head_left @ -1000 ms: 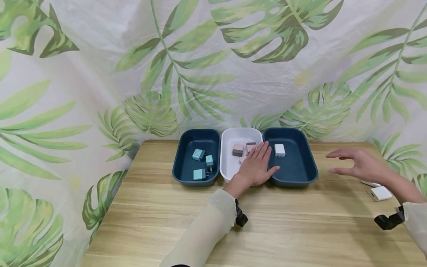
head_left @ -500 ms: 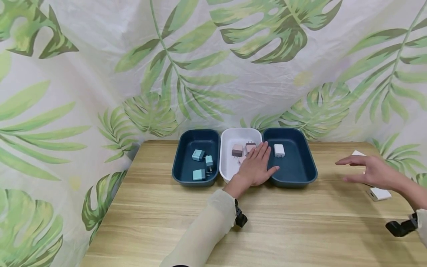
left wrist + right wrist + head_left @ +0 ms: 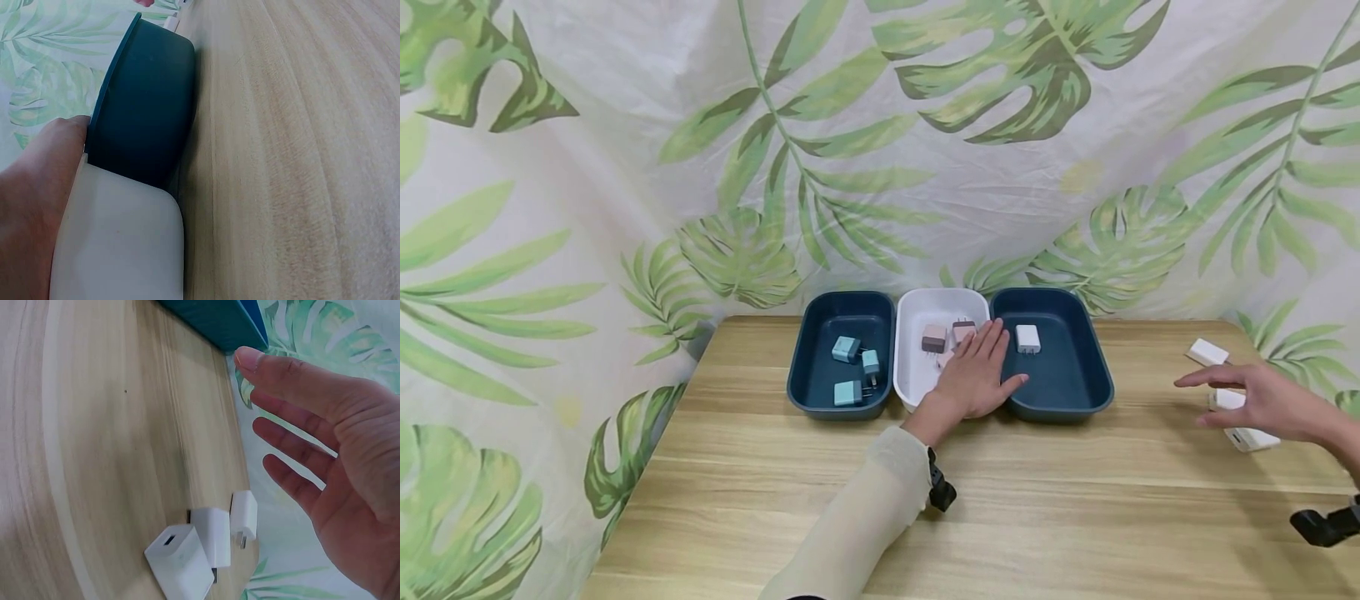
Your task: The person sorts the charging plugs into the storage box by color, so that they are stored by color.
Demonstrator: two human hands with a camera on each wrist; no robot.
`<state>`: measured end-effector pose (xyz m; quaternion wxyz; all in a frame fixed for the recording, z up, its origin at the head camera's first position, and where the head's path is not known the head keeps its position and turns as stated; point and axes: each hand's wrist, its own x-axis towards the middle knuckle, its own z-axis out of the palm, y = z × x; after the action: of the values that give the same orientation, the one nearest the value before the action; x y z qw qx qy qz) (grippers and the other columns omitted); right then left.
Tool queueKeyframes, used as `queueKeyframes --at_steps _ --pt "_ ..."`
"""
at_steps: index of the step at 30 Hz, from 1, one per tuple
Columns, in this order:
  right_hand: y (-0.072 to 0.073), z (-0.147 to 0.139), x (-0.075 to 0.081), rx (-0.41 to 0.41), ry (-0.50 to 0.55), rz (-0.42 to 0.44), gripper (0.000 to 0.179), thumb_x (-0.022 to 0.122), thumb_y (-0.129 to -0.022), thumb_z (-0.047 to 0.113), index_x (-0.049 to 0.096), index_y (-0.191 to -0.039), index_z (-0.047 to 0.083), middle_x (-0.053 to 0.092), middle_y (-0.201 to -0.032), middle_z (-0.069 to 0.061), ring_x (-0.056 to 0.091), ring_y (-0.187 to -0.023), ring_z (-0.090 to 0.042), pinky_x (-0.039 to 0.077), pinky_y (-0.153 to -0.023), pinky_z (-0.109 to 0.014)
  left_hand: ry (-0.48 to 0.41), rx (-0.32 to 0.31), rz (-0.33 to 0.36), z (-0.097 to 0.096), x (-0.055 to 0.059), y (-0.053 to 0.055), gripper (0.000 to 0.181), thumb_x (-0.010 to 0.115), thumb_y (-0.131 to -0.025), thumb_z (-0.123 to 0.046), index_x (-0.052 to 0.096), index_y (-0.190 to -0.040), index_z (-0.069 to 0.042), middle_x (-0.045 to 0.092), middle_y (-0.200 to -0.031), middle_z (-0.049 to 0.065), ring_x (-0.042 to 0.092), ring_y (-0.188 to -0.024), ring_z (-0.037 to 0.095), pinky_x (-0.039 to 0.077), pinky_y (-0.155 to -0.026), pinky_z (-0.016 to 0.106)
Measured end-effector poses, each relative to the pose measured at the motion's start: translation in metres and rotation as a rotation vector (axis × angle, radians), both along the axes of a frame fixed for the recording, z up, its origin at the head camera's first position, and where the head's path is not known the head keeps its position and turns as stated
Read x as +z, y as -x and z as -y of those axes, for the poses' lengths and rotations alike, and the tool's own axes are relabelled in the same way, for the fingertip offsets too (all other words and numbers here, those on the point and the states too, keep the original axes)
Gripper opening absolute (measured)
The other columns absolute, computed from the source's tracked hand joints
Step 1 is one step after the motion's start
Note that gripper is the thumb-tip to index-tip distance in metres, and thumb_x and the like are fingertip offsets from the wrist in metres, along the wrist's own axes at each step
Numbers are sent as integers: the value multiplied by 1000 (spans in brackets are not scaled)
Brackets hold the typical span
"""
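In the head view my left hand [image 3: 973, 375] rests with straight fingers across the near right rim of the white tray [image 3: 907, 383], its thumb over the edge of the right dark blue tray [image 3: 1093, 367]. Under and beside its fingers lie pink charger plugs [image 3: 934, 338], one partly covered. A white charger plug [image 3: 1028, 338] sits in the right blue tray. Over the table's right side my right hand [image 3: 1273, 400] hovers with fingers apart, holding nothing. White chargers [image 3: 181, 562] lie below it in the right wrist view; another white charger [image 3: 1207, 352] lies just beyond.
A left dark blue tray [image 3: 805, 392] with several light blue charger plugs [image 3: 848, 392] adjoins the white tray. All three trays stand in a row at the back of the wooden table [image 3: 1000, 517]. A leaf-patterned cloth [image 3: 850, 167] hangs behind.
My right hand has moved right, away from the right blue tray and over the white chargers, uncovering the far one. My left hand has stayed in place.
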<state>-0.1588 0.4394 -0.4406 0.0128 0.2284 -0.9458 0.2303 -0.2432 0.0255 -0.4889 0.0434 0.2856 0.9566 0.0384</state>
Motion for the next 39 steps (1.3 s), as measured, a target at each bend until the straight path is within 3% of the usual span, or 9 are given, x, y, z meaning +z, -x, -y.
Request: queueKeyframes --at_steps 5,13,23,34,39 --pt "-4 -8 -3 3 27 29 49 96 -74 13 79 -120 13 62 -117 34 60 -97 12 51 -70 -15 -5 -2 15 0 -2 2 85 25 -109 -69 6 -172 -15 -8 -179 1 -12 -164 15 -3 -133 37" --pt "-11 -22 -6 -46 8 163 47 95 -78 18 78 -122 11 61 -119 37 51 -106 21 52 -70 -18 -8 -4 21 0 -4 3 84 25 -110 -67 6 -172 -14 -8 -179 2 -11 -164 16 -2 -133 38" --pt "-18 -36 -16 -28 21 114 47 96 -75 15 79 -118 11 60 -119 39 51 -107 22 42 -78 -3 -20 -2 27 1 -3 2 84 26 -110 -67 6 -172 -14 -8 -179 2 -10 -164 16 -2 -133 38" --pt "-25 -52 -27 -9 71 85 52 96 -72 8 78 -121 12 57 -122 42 48 -109 25 42 -80 -1 -18 -7 27 0 -4 3 84 26 -110 -67 5 -172 -14 -8 -179 2 -11 -164 16 -1 -133 38" --pt "-28 -56 -32 -47 54 71 50 97 -69 9 79 -116 10 53 -118 45 45 -106 26 43 -77 -2 -19 -5 22 0 -4 3 84 26 -110 -67 5 -172 -15 -8 -179 1 -12 -164 15 -3 -133 38"
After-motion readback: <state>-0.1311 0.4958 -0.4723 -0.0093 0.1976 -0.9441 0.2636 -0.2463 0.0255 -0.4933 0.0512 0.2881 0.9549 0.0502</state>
